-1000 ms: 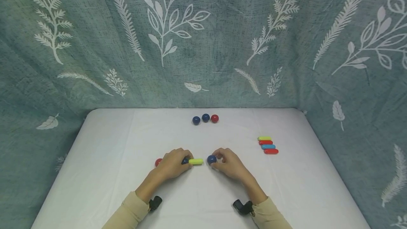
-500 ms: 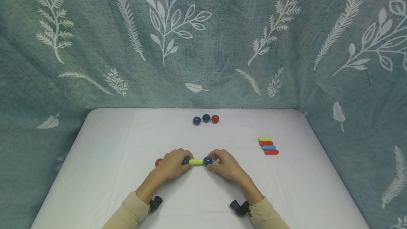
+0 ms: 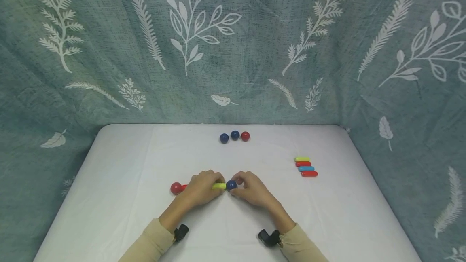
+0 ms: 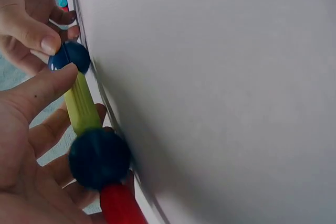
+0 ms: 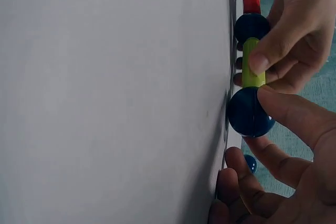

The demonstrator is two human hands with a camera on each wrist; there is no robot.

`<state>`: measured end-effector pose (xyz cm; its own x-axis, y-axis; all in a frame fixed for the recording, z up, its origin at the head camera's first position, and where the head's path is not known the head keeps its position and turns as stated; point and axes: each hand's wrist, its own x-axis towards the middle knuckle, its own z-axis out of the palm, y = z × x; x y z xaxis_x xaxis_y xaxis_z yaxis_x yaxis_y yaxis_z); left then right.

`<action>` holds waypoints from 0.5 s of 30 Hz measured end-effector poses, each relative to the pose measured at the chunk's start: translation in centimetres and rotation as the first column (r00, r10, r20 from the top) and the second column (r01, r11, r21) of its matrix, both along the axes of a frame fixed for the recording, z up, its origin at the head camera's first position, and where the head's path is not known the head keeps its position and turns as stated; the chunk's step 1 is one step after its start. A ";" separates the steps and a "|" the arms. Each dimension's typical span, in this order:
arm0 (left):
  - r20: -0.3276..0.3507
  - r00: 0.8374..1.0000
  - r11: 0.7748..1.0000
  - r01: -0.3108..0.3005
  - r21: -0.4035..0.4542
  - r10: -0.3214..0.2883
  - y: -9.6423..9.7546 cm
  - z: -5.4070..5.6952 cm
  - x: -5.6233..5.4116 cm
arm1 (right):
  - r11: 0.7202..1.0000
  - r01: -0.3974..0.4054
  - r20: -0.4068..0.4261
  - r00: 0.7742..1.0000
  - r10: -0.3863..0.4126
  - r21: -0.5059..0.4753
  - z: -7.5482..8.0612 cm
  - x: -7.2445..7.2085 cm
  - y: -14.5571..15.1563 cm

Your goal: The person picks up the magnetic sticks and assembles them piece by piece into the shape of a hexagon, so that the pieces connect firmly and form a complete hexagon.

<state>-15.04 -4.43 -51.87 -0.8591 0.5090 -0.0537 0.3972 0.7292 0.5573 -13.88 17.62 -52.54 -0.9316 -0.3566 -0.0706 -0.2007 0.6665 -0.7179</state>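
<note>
A row of magnetic-looking pieces lies over the white table: a red ball, a red rod, a blue ball, a yellow-green rod and a second blue ball at the right end. My left hand grips the yellow-green rod between thumb and fingers; in the head view it hides the inner blue ball. With thumb and fingers, my right hand pinches the end blue ball, which meets the rod's tip in both wrist views.
Two loose blue balls and a red ball sit near the table's back edge. To the right lies a stack of several short rods, yellow-green, red and blue. A patterned green cloth hangs behind the table.
My right hand has brought its blue ball leftward to the yellow-green rod's end. My left hand has shifted along onto that rod, and the joined row has moved left, showing more of the red ball.
</note>
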 end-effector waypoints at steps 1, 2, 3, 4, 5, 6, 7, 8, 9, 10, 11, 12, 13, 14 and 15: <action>-0.004 1.000 1.000 0.002 -0.007 -0.002 0.1 0.0 0.0 | 1.000 -0.007 0.001 1.000 0.007 -0.002 0.0 0.0 -0.1; -0.005 1.000 1.000 0.004 -0.012 -0.004 0.1 0.0 0.0 | 1.000 -0.011 0.001 1.000 0.011 0.001 0.0 0.0 -0.3; -0.004 1.000 1.000 0.004 -0.016 -0.004 0.2 0.1 0.0 | 1.000 -0.011 0.004 1.000 0.011 0.004 0.0 0.0 -0.4; -0.005 1.000 1.000 0.003 -0.019 -0.003 0.2 0.1 0.0 | 1.000 -0.011 0.004 1.000 0.011 0.008 0.0 0.0 -0.4; -0.003 1.000 1.000 0.003 -0.021 -0.003 0.2 0.1 0.1 | 1.000 -0.010 0.004 1.000 0.010 0.013 0.0 0.0 -0.5; -0.004 1.000 1.000 0.004 -0.020 -0.004 0.2 0.1 0.1 | 1.000 -0.007 0.005 1.000 0.007 0.016 0.0 0.0 -0.5; -0.002 1.000 1.000 0.003 -0.020 -0.003 0.2 0.2 0.1 | 1.000 -0.004 0.007 1.000 0.004 0.018 0.0 0.0 -0.6; -0.002 1.000 1.000 0.002 -0.018 -0.002 0.2 0.2 0.0 | 1.000 -0.001 0.009 1.000 0.001 0.022 0.0 0.0 -0.6; -0.001 1.000 1.000 0.001 -0.018 -0.001 0.2 0.2 0.1 | 1.000 0.001 0.010 1.000 -0.001 0.023 0.0 0.0 -0.6; 0.000 1.000 1.000 0.000 -0.017 0.000 0.2 0.2 0.1 | 1.000 0.003 0.012 1.000 -0.003 0.024 -0.1 0.0 -0.6; 0.002 1.000 1.000 -0.001 -0.017 0.001 0.2 0.2 0.1 | 1.000 0.003 0.013 1.000 -0.004 0.025 -0.1 0.0 -0.6; 0.003 1.000 1.000 -0.002 -0.016 0.002 0.2 0.2 0.1 | 1.000 0.004 0.014 1.000 -0.004 0.026 -0.1 0.0 -0.6; 0.005 1.000 1.000 -0.002 -0.013 0.002 0.2 0.2 0.1 | 1.000 0.005 0.016 1.000 -0.005 0.027 -0.1 0.0 -0.5; 0.006 1.000 1.000 -0.002 -0.010 0.002 0.2 0.2 0.1 | 1.000 0.005 0.015 1.000 -0.005 0.028 -0.1 0.0 -0.5; 0.009 1.000 1.000 -0.002 -0.006 0.002 0.2 0.2 0.1 | 1.000 0.006 0.015 1.000 -0.006 0.028 -0.1 0.0 -0.5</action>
<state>-14.94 -4.19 -51.67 -0.8594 0.5072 -0.0648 0.3909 0.7335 0.5561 -13.84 17.14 -52.67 -0.9325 -0.3487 -0.0942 -0.1861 0.6874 -0.7020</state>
